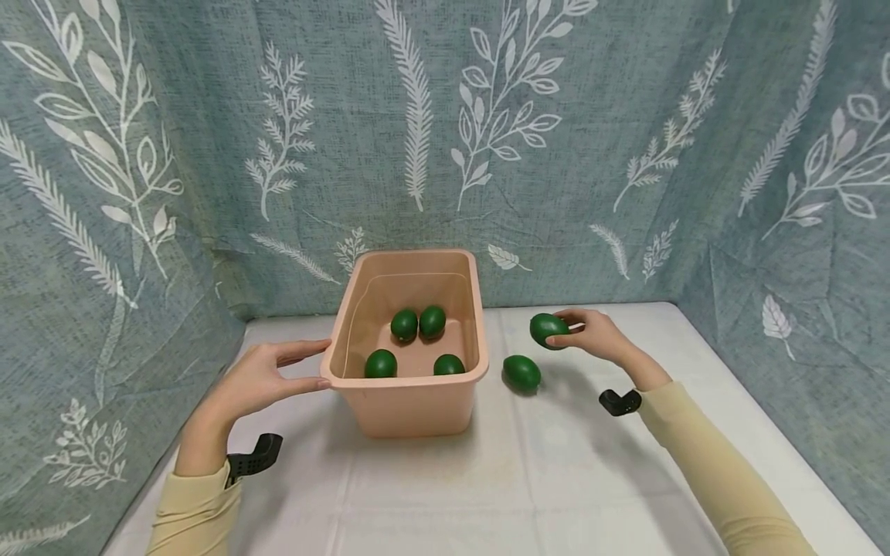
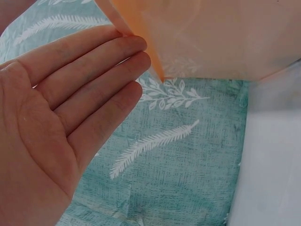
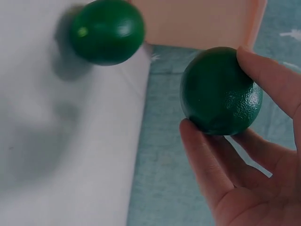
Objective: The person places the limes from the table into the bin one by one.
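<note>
My right hand (image 1: 594, 333) pinches a glossy dark green lime (image 1: 548, 330) between thumb and fingers, above the table to the right of the bin. Another lime (image 1: 521, 374) lies on the cloth just below it, beside the bin; the right wrist view also has this lime (image 3: 107, 32). Several limes sit inside the peach plastic bin (image 1: 410, 409), among them one lime (image 1: 381, 364) near its front left corner. At the bin's left rim, my left hand (image 1: 253, 378) touches with straight fingers and thumb. In the left wrist view the palm faces the camera, its fingertips beside the bin wall (image 2: 216, 37).
A white cloth (image 1: 431, 494) covers the table. Behind and along both sides hangs a blue-green curtain (image 1: 556, 193) with white leaf prints, close to the bin's back. Each wrist wears a black camera mount, such as the right mount (image 1: 620, 402).
</note>
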Demonstrator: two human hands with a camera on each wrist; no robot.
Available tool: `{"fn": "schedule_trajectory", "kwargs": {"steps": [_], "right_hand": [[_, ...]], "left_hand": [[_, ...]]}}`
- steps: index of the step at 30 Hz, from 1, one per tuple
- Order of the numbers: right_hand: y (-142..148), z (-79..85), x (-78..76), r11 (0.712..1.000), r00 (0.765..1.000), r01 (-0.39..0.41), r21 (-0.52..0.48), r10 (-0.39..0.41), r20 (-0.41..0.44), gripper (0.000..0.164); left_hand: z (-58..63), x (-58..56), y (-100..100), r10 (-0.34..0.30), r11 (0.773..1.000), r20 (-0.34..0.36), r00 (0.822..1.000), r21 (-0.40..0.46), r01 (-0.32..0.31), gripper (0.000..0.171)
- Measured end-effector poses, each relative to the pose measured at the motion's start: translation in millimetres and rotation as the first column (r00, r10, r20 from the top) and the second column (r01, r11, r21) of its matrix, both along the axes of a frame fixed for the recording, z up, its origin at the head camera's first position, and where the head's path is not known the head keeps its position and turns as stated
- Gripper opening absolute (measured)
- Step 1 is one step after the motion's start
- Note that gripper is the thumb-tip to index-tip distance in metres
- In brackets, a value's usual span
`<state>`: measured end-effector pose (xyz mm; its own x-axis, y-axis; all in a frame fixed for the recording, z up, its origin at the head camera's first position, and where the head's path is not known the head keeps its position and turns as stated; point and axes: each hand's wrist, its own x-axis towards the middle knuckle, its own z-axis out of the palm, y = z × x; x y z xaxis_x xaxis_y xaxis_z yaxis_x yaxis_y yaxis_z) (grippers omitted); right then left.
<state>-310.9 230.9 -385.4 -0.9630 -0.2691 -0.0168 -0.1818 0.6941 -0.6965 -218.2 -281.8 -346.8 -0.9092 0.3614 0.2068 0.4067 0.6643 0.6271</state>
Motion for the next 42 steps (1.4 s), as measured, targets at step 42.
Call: {"fn": "schedule_trajectory", "kwargs": {"steps": [42], "right_hand": [[-108, 94.4, -27.9, 0.972, 0.974, -0.224, 0.065, 0.226, -0.032, 0.061]], "left_hand": [[2.5, 1.9, 1, -0.010, 1.000, 0.006, 1.000, 0.004, 0.010, 0.057]]}}
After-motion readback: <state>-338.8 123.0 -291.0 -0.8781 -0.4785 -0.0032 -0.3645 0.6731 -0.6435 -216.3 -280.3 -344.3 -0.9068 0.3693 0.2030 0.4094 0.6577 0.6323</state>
